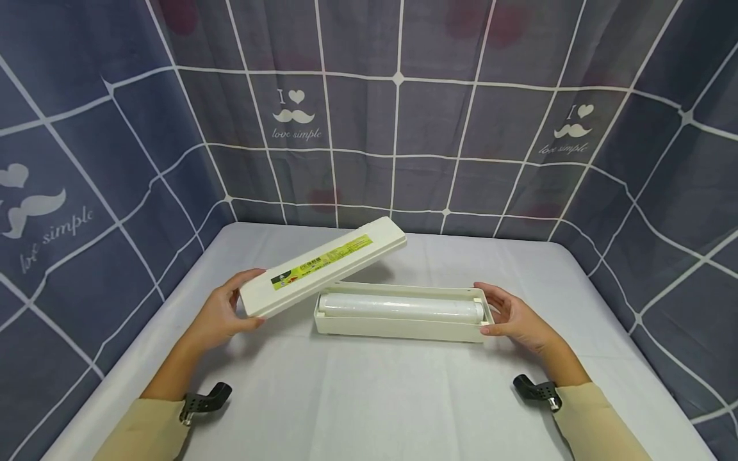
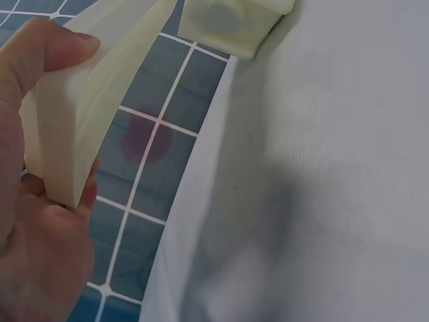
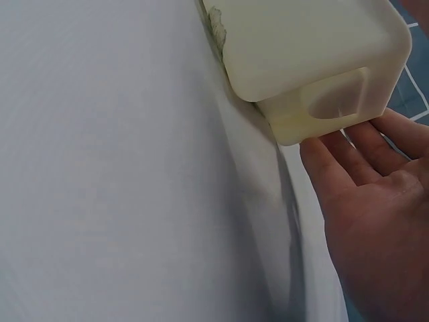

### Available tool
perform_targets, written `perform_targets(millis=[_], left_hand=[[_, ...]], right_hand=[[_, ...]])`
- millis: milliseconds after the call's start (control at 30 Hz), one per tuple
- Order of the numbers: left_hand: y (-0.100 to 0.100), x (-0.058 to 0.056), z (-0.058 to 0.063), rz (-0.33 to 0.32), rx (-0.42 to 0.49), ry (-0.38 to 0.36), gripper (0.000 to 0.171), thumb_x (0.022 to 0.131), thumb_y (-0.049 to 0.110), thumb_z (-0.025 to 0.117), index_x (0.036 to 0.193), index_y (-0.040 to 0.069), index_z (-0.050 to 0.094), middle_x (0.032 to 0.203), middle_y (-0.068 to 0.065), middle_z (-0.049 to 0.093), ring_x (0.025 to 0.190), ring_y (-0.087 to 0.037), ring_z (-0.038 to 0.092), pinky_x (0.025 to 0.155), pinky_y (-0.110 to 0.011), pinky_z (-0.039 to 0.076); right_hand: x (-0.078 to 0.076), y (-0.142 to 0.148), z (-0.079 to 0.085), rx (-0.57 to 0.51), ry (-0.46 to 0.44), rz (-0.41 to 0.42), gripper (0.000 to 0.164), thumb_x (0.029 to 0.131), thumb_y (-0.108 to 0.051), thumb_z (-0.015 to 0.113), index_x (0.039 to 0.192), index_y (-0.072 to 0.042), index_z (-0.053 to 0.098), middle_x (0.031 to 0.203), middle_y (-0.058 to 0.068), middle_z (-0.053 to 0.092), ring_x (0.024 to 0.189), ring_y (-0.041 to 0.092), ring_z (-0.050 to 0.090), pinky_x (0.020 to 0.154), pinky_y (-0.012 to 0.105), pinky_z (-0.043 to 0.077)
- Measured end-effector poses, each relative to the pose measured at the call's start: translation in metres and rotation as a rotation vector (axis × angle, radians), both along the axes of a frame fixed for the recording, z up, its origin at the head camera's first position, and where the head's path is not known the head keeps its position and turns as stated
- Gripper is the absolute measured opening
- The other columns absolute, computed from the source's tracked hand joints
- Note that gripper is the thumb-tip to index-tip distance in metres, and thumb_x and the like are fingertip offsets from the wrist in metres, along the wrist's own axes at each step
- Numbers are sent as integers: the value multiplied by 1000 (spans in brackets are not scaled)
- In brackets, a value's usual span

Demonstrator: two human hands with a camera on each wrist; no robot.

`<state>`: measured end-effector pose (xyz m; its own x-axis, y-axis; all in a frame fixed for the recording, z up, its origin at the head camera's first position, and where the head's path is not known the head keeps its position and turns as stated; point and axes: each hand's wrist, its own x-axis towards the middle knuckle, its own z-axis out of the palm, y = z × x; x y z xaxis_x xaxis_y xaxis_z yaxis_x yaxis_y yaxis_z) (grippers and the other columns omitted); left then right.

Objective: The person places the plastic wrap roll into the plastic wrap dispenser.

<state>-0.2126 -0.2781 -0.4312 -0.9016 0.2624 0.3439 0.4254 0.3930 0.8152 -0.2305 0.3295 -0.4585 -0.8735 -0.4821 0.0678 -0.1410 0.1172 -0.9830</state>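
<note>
A long white lid with a green and yellow label slants upward to the right in the head view. My left hand grips its lower left end, thumb on the near side and fingers behind. The lid's far end is raised above the table. Beside it lies the open cling film box, with a wrapped roll of film inside. My right hand holds the box's right end between thumb and fingers. In the right wrist view, the fingers touch the end with a cut-out; the thumb is mostly out of sight.
A white cloth covers the table. Dark checked curtains enclose the back and both sides. Black wrist mounts sit at the sleeve cuffs.
</note>
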Motion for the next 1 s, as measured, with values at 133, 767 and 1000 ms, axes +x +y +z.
perform_targets(millis=[133, 767, 1000], left_hand=[[3, -2, 2, -23, 11, -4, 93, 69, -12, 86, 151, 8, 47, 149, -15, 49, 117, -2, 51, 90, -10, 45], [19, -9, 16, -109, 10, -32, 91, 70, -8, 88, 150, 13, 50, 151, -12, 49, 117, -6, 54, 90, -13, 48], [27, -11, 13, -156, 50, -46, 89, 69, -9, 87, 149, 10, 51, 150, -14, 49, 115, -7, 56, 89, -15, 50]], right_hand=[[-3, -2, 3, 16, 23, 14, 98, 80, 9, 78, 158, 10, 18, 158, 14, 39, 129, 1, 57, 99, 19, 53], [-31, -30, 55, 330, 293, -58, 89, 78, -15, 90, 153, -4, 43, 158, 12, 45, 151, 36, 35, 121, 18, 30], [-44, -43, 70, 301, 325, -54, 87, 77, -12, 91, 151, -6, 46, 157, 10, 46, 148, 34, 40, 120, 41, 37]])
